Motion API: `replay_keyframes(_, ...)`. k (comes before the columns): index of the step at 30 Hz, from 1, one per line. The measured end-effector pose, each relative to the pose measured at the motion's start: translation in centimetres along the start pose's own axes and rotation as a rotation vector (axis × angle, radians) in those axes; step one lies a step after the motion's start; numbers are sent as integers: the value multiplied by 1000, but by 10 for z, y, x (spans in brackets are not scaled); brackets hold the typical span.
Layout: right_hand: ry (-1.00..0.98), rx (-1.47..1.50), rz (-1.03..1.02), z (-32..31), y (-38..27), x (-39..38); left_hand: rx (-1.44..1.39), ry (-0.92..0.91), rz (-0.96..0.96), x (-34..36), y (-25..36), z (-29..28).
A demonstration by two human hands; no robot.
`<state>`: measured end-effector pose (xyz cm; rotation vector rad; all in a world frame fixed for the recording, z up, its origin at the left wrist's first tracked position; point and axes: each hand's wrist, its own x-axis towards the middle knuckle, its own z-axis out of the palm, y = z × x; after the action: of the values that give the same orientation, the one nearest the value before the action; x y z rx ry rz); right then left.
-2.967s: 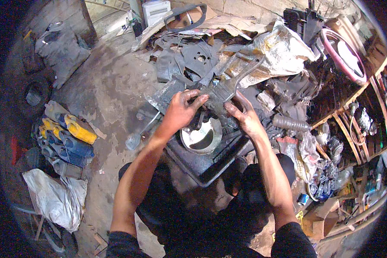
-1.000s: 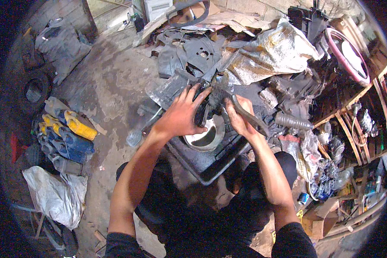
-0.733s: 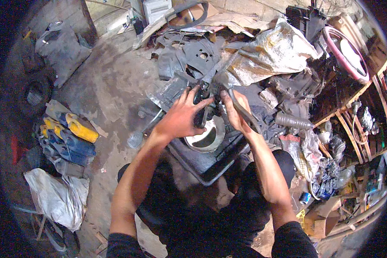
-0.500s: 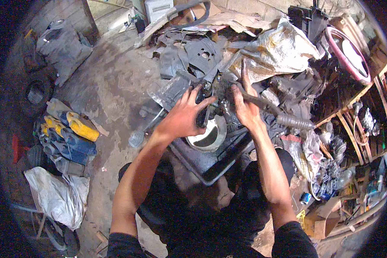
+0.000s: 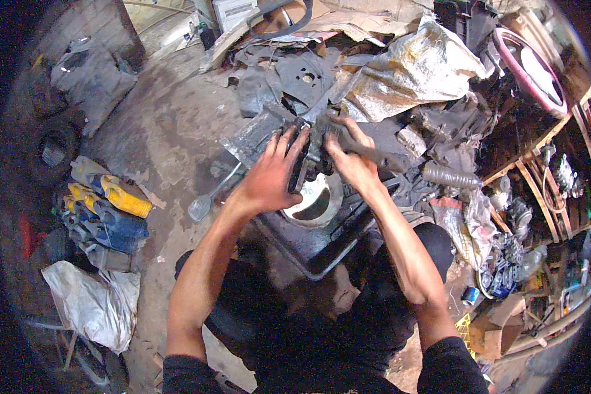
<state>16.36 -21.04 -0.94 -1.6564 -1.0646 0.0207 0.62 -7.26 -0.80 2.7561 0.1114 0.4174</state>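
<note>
Head view: Your left hand [image 5: 269, 174] holds the dark part [image 5: 299, 172] in a wide span, thumb toward you. The part sits over the black tray [image 5: 312, 257], just beyond the round metal bowl [image 5: 335, 199]. Your right hand [image 5: 354, 159] is closed around the brush [image 5: 389, 160], its head beside the part; you cannot tell whether the bristles touch it.

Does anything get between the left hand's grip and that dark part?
Nothing visible does: the left hand spans the dark part directly. The dark tool in the right hand is to the part's right.
</note>
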Motion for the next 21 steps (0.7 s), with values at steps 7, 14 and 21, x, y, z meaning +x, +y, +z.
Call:
replay_keyframes(7, -102, 86, -125, -6, -7, -12, 45, 9, 9, -5, 0, 7)
replay_keyframes(14, -29, 51, -294, 1, -12, -20, 1, -7, -4, -8, -1, 3)
replay_keyframes(21, -176, 120, -226, 7, -15, -33, 4, 6, 22, -8, -6, 4)
